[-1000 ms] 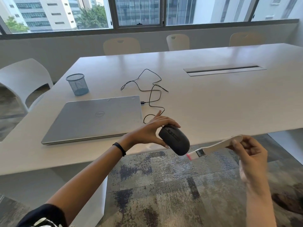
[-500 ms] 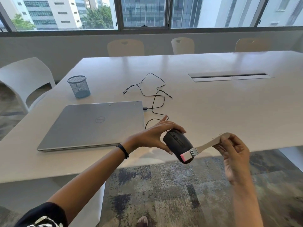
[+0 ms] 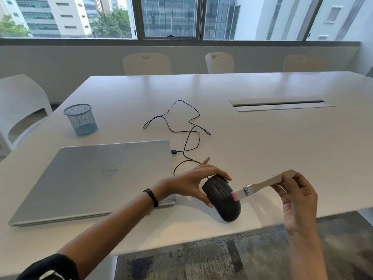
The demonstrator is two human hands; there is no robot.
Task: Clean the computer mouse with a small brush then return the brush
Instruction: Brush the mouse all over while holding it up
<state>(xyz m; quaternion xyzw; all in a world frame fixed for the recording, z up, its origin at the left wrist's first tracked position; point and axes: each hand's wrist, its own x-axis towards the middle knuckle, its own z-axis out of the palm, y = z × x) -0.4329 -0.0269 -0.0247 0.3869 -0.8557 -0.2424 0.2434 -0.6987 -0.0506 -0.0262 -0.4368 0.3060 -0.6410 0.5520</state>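
over table (image 3: 262,148), brush (image 3: 262,183) on mouse (image 3: 222,201)

You have one mouse (image 3: 222,199), one brush (image 3: 260,183), one laptop (image 3: 90,178), one mesh cup (image 3: 80,119) behind the laptop, and four chairs (image 3: 147,63) in view.

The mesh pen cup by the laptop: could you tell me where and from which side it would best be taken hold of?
Judging by its pose, take the mesh pen cup around its wall just below the rim, coming from above or the near side. It stands upright and alone on the table, open end up, tapering downward, apart from the laptop.
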